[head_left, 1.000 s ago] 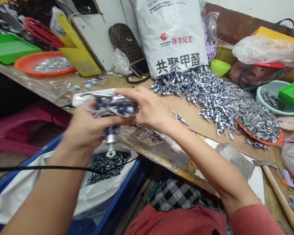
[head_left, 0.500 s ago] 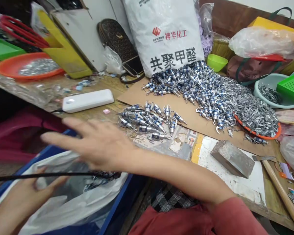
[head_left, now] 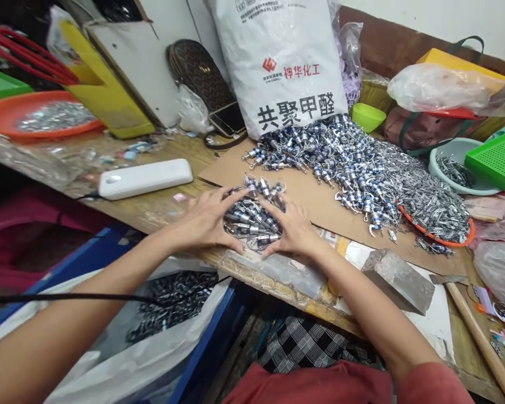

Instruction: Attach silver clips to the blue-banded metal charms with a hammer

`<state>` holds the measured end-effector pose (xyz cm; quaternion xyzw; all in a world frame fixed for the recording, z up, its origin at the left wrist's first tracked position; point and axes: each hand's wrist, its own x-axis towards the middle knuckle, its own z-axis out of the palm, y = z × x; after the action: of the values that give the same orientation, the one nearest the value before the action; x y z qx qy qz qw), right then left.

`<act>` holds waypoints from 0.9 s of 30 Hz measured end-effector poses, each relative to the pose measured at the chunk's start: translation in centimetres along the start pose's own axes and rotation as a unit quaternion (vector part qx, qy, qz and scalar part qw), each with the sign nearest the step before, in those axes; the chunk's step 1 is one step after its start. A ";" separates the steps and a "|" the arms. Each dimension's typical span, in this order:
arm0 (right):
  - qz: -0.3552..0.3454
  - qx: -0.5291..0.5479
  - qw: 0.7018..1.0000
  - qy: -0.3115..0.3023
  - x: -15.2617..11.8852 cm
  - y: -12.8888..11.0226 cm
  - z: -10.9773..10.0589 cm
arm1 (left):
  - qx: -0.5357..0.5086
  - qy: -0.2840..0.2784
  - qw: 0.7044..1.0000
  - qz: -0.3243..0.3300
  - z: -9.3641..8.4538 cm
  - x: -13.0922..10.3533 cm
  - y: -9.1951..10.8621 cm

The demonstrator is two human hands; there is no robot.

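A small heap of silver metal pieces (head_left: pixel 252 219) with blue bands, rings and curved hooks lies near the table's front edge. My left hand (head_left: pixel 208 220) curves around the heap's left side, thumb and fingers spread apart. On the opposite side, my right hand (head_left: pixel 292 224) is cupped with its fingers spread too. Both hands touch the table or the outer pieces, and neither is closed. Part of the heap is hidden behind the fingers. Below my left forearm, more such pieces (head_left: pixel 179 300) lie in a blue bin (head_left: pixel 206 348) lined with a white sack (head_left: pixel 151 359).
A larger heap of blue-banded pieces (head_left: pixel 320 148) lies on cardboard (head_left: pixel 315 193) before a white printed bag (head_left: pixel 286 33). Flat metal parts (head_left: pixel 433 193) fill an orange tray at right. A stone block (head_left: pixel 399 278) and a hammer (head_left: pixel 475 331) lie nearer. A black cord (head_left: pixel 67 296) crosses at left.
Both hands have moved from over and in the bin up to the table, right and away from me. They now flank the small heap.
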<state>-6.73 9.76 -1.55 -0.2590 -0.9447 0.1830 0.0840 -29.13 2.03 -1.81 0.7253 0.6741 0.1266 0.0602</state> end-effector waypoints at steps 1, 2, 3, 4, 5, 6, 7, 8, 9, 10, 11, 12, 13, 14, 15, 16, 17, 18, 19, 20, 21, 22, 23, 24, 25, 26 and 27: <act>-0.048 -0.006 0.999 0.007 0.5 -0.4 0.4 | 0.003 0.017 1.000 0.015 0.2 -0.4 0.0; -0.089 -0.009 0.996 0.018 0.8 -0.7 0.9 | 0.000 0.033 0.999 0.029 0.3 -0.8 0.1; -0.121 -0.008 0.992 0.031 1.1 -1.0 1.2 | -0.006 0.046 0.998 0.041 0.5 -1.3 0.0; -0.144 -0.005 0.989 0.044 1.3 -1.2 1.5 | -0.011 0.054 0.997 0.050 0.6 -1.7 0.0; -0.160 -0.001 0.986 0.055 1.4 -1.3 1.6 | -0.018 0.065 0.996 0.061 0.7 -2.0 0.0; -0.174 0.003 0.983 0.062 1.4 -1.3 1.7 | -0.025 0.076 0.994 0.073 0.8 -2.2 -0.1; -0.187 0.005 0.980 0.062 1.4 -1.3 1.6 | -0.033 0.087 0.992 0.083 0.9 -2.3 -0.1; -0.199 0.005 0.978 0.056 1.3 -1.3 1.5 | -0.042 0.098 0.990 0.093 1.1 -2.4 -0.1; -0.209 0.003 0.977 0.051 1.2 -1.2 1.5 | -0.053 0.108 0.987 0.102 1.2 -2.4 0.0; -0.212 0.002 0.976 0.052 1.0 -1.2 1.4 | -0.065 0.119 0.985 0.109 1.4 -2.4 0.2; -0.207 0.002 0.977 0.060 0.9 -1.3 1.4 | -0.080 0.130 0.982 0.112 1.5 -2.3 0.4; -0.191 0.003 0.979 0.075 0.8 -1.4 1.5 | -0.096 0.143 0.979 0.110 1.5 -2.2 0.7; -0.166 0.005 0.982 0.093 0.7 -1.7 1.7 | -0.113 0.157 0.976 0.105 1.5 -2.0 0.9; -0.136 0.009 0.984 0.113 0.8 -1.9 1.9 | -0.131 0.171 0.972 0.095 1.4 -1.8 1.2; -0.103 0.015 0.986 0.131 0.9 -2.2 2.1 | -0.150 0.183 0.968 0.083 1.3 -1.5 1.5; -0.069 0.023 0.987 0.145 1.1 -2.5 2.4 | -0.169 0.192 0.964 0.069 1.1 -1.2 1.6; -0.040 0.036 0.986 0.156 1.4 -2.8 2.5 | -0.188 0.199 0.960 0.053 0.9 -0.8 1.8; -0.016 0.053 0.984 0.167 1.8 -3.0 2.7 | -0.208 0.203 0.956 0.035 0.7 -0.4 1.8; 0.001 0.072 0.982 0.175 2.2 -3.2 2.7 | -0.227 0.207 0.952 0.014 0.5 0.0 1.9; 0.012 0.090 0.979 0.182 2.7 -3.3 2.7 | -0.246 0.211 0.946 -0.007 0.3 0.3 1.9; 0.018 0.107 0.976 0.186 3.1 -3.4 2.6 | -0.264 0.214 0.940 -0.029 0.1 0.7 2.0; 0.018 0.120 0.975 0.188 3.5 -3.5 2.5 | -0.282 0.218 0.933 -0.049 -0.1 1.0 2.0; 0.015 0.129 0.974 0.188 3.9 -3.6 2.2 | -0.299 0.222 0.926 -0.067 -0.4 1.2 2.0; 0.011 0.134 0.973 0.187 4.2 -3.9 1.9 | -0.315 0.225 0.919 -0.081 -0.8 1.4 2.0; 0.004 0.137 0.973 0.184 4.5 -4.3 1.5 | -0.328 0.227 0.912 -0.093 -1.4 1.3 2.0; -0.005 0.140 0.973 0.181 4.8 -5.0 1.1 | -0.339 0.229 0.907 -0.103 -2.1 1.0 1.9; -0.015 0.143 0.973 0.178 5.0 -5.8 0.7 | -0.346 0.231 0.903 -0.111 -2.9 0.4 1.7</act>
<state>-13.80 7.55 0.41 -0.2580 -0.8823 0.2661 0.2901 -28.27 2.06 1.45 0.5299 0.6590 0.5082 0.1636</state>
